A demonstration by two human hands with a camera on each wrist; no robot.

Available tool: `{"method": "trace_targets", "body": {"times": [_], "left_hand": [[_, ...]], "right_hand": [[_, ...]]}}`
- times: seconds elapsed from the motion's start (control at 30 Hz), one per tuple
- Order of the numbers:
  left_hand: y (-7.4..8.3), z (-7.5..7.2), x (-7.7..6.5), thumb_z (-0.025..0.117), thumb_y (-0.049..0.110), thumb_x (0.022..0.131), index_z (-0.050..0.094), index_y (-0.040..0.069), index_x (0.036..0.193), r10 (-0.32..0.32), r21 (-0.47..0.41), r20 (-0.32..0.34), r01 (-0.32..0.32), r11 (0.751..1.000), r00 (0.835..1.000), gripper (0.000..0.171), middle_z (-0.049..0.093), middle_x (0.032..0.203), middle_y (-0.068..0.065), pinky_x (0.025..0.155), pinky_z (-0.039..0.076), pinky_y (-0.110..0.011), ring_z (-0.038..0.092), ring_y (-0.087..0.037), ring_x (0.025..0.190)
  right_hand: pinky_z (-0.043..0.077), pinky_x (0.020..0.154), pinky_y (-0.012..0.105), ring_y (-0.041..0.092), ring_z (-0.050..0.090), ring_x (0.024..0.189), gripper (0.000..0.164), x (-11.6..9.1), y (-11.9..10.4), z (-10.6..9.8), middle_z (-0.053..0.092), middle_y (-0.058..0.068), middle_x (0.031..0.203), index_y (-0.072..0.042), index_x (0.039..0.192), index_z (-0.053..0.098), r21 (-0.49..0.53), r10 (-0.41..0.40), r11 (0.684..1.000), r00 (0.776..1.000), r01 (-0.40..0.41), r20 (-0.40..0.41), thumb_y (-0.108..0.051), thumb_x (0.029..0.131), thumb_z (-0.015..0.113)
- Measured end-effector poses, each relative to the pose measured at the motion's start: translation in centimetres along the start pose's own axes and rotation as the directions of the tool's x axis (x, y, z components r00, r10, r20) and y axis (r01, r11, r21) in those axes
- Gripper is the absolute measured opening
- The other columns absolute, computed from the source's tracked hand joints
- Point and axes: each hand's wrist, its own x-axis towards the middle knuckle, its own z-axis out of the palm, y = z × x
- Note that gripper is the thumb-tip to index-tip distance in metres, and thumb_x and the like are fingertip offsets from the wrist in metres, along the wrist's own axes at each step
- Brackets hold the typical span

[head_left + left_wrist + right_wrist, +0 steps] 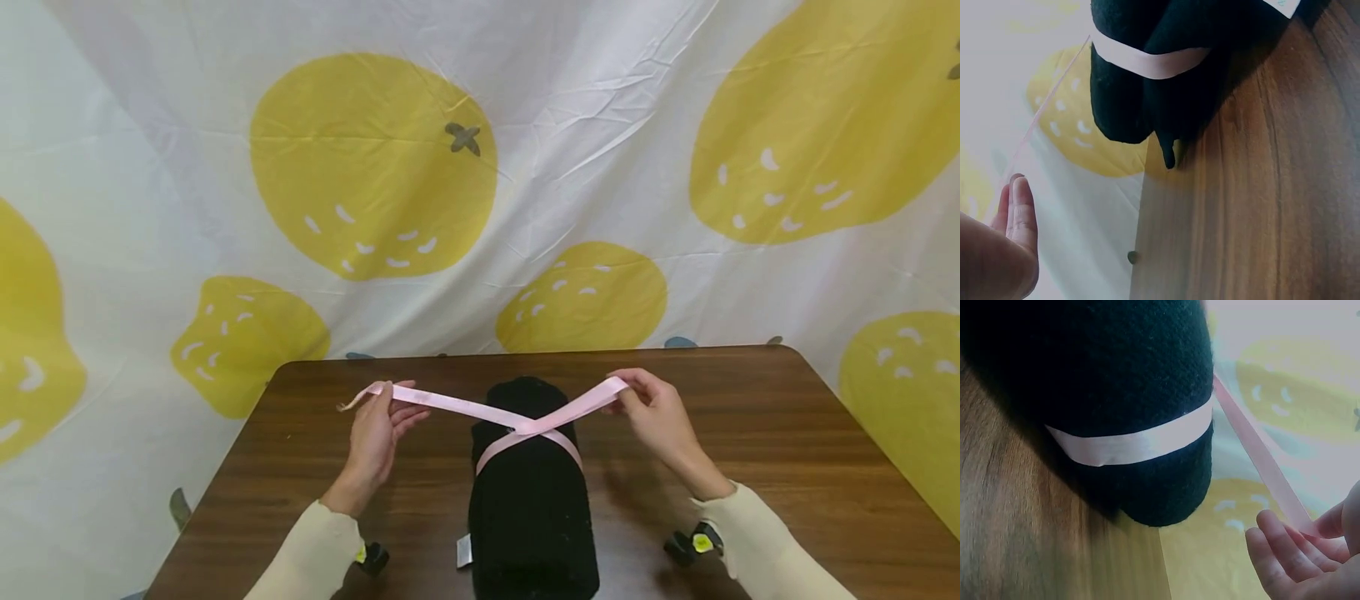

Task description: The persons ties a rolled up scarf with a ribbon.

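A black, soft fabric bundle (532, 517) lies lengthwise on the table, its far part encircled by a pink ribbon (442, 402). The ribbon's two ends cross on top of the bundle and stretch outward to either side. On the left, my left hand (372, 437) pinches one end between thumb and fingers, with a frayed tip trailing past it. The other end is pinched by my right hand (660, 417), up and to the right of the bundle. In the right wrist view the ribbon band (1141, 442) lies flat around the black fabric (1116, 369).
The brown wooden table (300, 475) ends in front of a white curtain (600, 167) printed with yellow fruit. A white tag (464, 551) sticks out from the bundle's left side. Dark devices with yellow marks hang at both wrists.
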Motion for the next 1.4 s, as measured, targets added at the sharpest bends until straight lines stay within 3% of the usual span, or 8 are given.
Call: {"method": "trace_targets", "body": {"times": [0.43, 0.6, 0.73, 0.87, 1.0, 1.07, 1.2, 1.4], "left_hand": [[0.2, -1.9, 0.1, 0.033, 0.025, 0.11, 0.051, -0.014, 0.125, -0.052, -0.008, -0.045, 0.052, 0.999, 0.998, 0.045, 0.072, 0.086, -0.006, 0.082, 0.058, -0.04, 0.073, -0.018, 0.079], [0.2, -2.5, 0.0, 0.032, 0.025, 0.11, 0.052, -0.012, 0.124, -0.074, 0.003, -0.05, 0.074, 0.997, 0.996, 0.044, 0.072, 0.086, -0.006, 0.082, 0.058, -0.038, 0.073, -0.02, 0.082], [0.2, -2.9, 0.0, 0.032, 0.026, 0.109, 0.052, -0.011, 0.124, -0.083, 0.002, -0.06, 0.083, 0.997, 0.995, 0.044, 0.072, 0.085, -0.006, 0.081, 0.058, -0.037, 0.073, -0.021, 0.083], [0.2, -3.4, 0.0, 0.032, 0.026, 0.109, 0.051, -0.012, 0.125, -0.095, 0.011, -0.07, 0.096, 0.995, 0.993, 0.045, 0.072, 0.084, -0.005, 0.084, 0.058, -0.039, 0.073, -0.021, 0.082], [0.2, -3.8, 0.1, 0.032, 0.026, 0.109, 0.053, -0.01, 0.123, -0.1, 0.006, -0.086, 0.101, 0.995, 0.991, 0.044, 0.072, 0.082, -0.004, 0.082, 0.058, -0.038, 0.073, -0.018, 0.079], [0.2, -4.0, 0.1, 0.032, 0.026, 0.109, 0.053, -0.009, 0.122, -0.096, 0.005, -0.088, 0.096, 0.995, 0.991, 0.043, 0.072, 0.083, -0.004, 0.08, 0.058, -0.036, 0.073, -0.019, 0.08], [0.2, -4.3, 0.1, 0.031, 0.026, 0.109, 0.052, -0.009, 0.122, -0.098, 0.013, -0.088, 0.1, 0.995, 0.991, 0.043, 0.072, 0.084, -0.004, 0.08, 0.059, -0.035, 0.073, -0.018, 0.081], [0.2, -5.0, 0.1, 0.03, 0.025, 0.11, 0.051, -0.01, 0.123, -0.114, 0.025, -0.099, 0.117, 0.993, 0.989, 0.043, 0.072, 0.084, -0.004, 0.084, 0.058, -0.037, 0.073, -0.017, 0.08]], "right_hand": [[0.059, 0.071, 0.028, 0.018, 0.072, 0.075, 0.024, 0.0, 0.5, -1.8, 0.069, 0.03, 0.097, 0.012, 0.116, 0.062, 0.01, 0.026, 1.0, 1.0, -0.025, -0.013, -0.003, 0.101, 0.053], [0.057, 0.069, 0.022, 0.004, 0.069, 0.075, 0.026, -0.1, 0.7, -3.1, 0.069, 0.029, 0.099, 0.011, 0.117, 0.064, -0.048, 0.036, 0.998, 0.999, -0.037, -0.028, -0.006, 0.102, 0.052], [0.057, 0.067, 0.022, 0.004, 0.07, 0.075, 0.028, -0.3, 1.0, -4.2, 0.07, 0.03, 0.098, 0.011, 0.118, 0.063, -0.059, 0.057, 0.997, 0.998, -0.058, -0.026, -0.008, 0.102, 0.05], [0.057, 0.065, 0.022, 0.001, 0.068, 0.073, 0.029, -0.4, 1.3, -5.1, 0.074, 0.013, 0.093, 0.012, 0.118, 0.062, -0.061, 0.078, 0.995, 0.996, -0.081, -0.041, -0.008, 0.102, 0.05], [0.057, 0.067, 0.022, 0.004, 0.07, 0.074, 0.03, -0.3, 1.7, -5.8, 0.073, -0.004, 0.09, 0.017, 0.118, 0.059, 0.016, 0.059, 0.998, 0.998, -0.059, -0.032, -0.007, 0.103, 0.05], [0.058, 0.07, 0.024, 0.009, 0.073, 0.076, 0.03, -0.2, 1.8, -6.1, 0.073, -0.004, 0.091, 0.017, 0.118, 0.058, 0.096, 0.048, 0.994, 0.999, -0.046, -0.014, -0.008, 0.103, 0.051], [0.058, 0.071, 0.028, 0.014, 0.074, 0.078, 0.02, -0.5, 2.3, -6.8, 0.073, -0.002, 0.093, 0.006, 0.111, 0.065, 0.232, 0.056, 0.971, 0.998, -0.057, 0.01, -0.006, 0.102, 0.053], [0.058, 0.073, 0.032, 0.017, 0.074, 0.082, 0.019, -0.9, 3.2, -7.7, 0.074, 0.0, 0.094, -0.009, 0.104, 0.07, 0.365, 0.156, 0.916, 0.986, -0.166, 0.056, -0.005, 0.102, 0.051]]}}
